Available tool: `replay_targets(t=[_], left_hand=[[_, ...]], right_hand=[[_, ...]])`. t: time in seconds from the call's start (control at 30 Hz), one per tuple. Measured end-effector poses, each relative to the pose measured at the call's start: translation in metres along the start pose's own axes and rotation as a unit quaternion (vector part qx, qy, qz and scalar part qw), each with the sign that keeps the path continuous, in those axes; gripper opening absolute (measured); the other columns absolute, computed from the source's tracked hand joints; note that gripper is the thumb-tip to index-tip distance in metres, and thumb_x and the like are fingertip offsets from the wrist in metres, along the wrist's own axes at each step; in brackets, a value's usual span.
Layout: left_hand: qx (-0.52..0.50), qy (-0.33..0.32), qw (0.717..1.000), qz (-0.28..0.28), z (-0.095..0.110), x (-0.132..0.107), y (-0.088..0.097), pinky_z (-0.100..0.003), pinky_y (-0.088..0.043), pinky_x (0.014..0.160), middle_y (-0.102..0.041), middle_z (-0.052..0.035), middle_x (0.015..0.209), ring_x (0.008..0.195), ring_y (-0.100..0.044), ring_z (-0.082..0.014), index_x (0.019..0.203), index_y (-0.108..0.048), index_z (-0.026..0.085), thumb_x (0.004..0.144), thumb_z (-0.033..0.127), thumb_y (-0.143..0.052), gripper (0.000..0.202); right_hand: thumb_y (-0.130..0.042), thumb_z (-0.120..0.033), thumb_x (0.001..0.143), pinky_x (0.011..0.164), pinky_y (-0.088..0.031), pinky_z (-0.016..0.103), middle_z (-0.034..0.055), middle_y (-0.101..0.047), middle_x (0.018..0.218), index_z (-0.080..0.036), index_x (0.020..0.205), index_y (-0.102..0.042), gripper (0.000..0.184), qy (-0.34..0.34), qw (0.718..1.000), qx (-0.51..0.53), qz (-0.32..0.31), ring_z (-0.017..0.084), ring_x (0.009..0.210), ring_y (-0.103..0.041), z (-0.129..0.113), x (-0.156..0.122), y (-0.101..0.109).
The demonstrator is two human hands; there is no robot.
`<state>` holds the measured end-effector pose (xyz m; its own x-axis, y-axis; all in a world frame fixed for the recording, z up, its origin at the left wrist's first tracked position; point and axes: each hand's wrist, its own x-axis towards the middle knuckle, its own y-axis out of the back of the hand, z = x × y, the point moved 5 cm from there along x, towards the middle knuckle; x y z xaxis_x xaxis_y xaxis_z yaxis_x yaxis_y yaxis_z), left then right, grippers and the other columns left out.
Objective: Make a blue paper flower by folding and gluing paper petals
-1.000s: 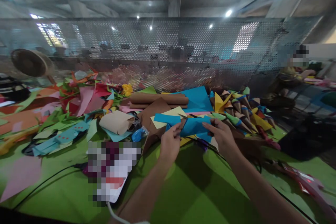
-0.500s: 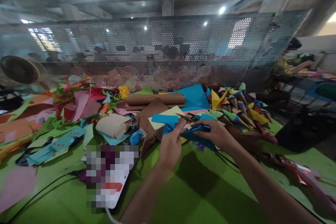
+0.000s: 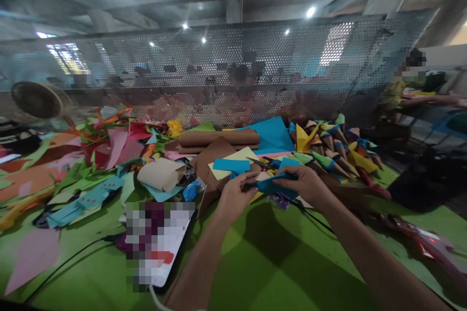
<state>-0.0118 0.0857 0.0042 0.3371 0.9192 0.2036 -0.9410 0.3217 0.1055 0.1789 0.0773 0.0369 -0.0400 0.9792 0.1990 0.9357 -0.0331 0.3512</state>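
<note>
A piece of blue paper (image 3: 272,185) is stretched between my two hands, just above the green table. My left hand (image 3: 237,195) pinches its left end. At its right side, the thumb and fingers of my right hand (image 3: 302,183) are closed on it. Right behind the hands lie scissors (image 3: 260,161), their blades pointing left. Folded blue strips (image 3: 230,165) rest on a pale yellow sheet (image 3: 245,155), which overlaps a brown sheet (image 3: 215,155). Small purple plastic wrap (image 3: 280,200) shows below the blue paper.
Paper cones (image 3: 328,148) are heaped at the back right. Coloured scraps (image 3: 91,175) cover the left side. A phone-like slab (image 3: 175,248) with a cable, a glue gun (image 3: 426,238) and brown paper rolls (image 3: 219,138) lie on the green table (image 3: 277,257). Another person sits far right.
My left hand has shifted from beside the blue strips to the blue paper's left end. The paper is now held flatter between both hands. The view has moved slightly.
</note>
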Motion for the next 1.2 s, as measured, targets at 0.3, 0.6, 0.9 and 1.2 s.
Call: replay_targets(t=[0.3,0.6,0.9,1.2], left_hand=[[0.061,0.009,0.998,-0.006,0.001,-0.002,0.001,-0.028,-0.052,0.070,-0.072,-0.0059,0.080,0.074,-0.067,-0.0191,0.089,-0.071,0.015,0.088,0.038,-0.057,0.026],[0.044,0.009,0.999,-0.001,-0.001,0.000,0.002,-0.029,-0.054,0.069,-0.072,-0.0048,0.073,0.070,-0.068,-0.0196,0.081,-0.071,0.017,0.085,0.033,-0.058,0.021],[0.041,0.009,0.999,-0.015,-0.006,0.000,0.002,-0.029,-0.054,0.069,-0.074,-0.0060,0.075,0.072,-0.069,-0.0202,0.086,-0.072,0.016,0.084,0.030,-0.059,0.019],[0.223,-0.037,0.974,-0.027,0.012,-0.006,0.004,-0.024,-0.041,0.059,-0.068,-0.0021,0.071,0.068,-0.060,-0.0181,0.082,-0.071,0.018,0.088,0.038,-0.058,0.024]], right_hand=[[-0.087,-0.051,0.053,0.054,-0.044,0.028,0.0006,-0.067,0.065,-0.018,0.071,-0.070,0.041,-0.074,0.994,0.081,-0.017,0.016,0.057,-0.057,0.002,-0.003,-0.004],[-0.087,-0.049,0.053,0.050,-0.044,0.027,-0.0004,-0.067,0.061,-0.019,0.067,-0.071,0.037,-0.085,0.993,0.076,-0.023,0.015,0.053,-0.057,-0.003,-0.004,-0.004],[-0.085,-0.050,0.056,0.049,-0.044,0.027,0.0006,-0.066,0.062,-0.017,0.071,-0.071,0.039,-0.072,0.995,0.056,-0.040,0.015,0.053,-0.056,0.000,-0.003,-0.004],[-0.081,-0.043,0.064,0.051,-0.043,0.026,-0.0011,-0.065,0.063,-0.018,0.071,-0.072,0.027,-0.032,0.998,-0.002,-0.053,0.015,0.056,-0.056,0.008,-0.002,-0.004]])
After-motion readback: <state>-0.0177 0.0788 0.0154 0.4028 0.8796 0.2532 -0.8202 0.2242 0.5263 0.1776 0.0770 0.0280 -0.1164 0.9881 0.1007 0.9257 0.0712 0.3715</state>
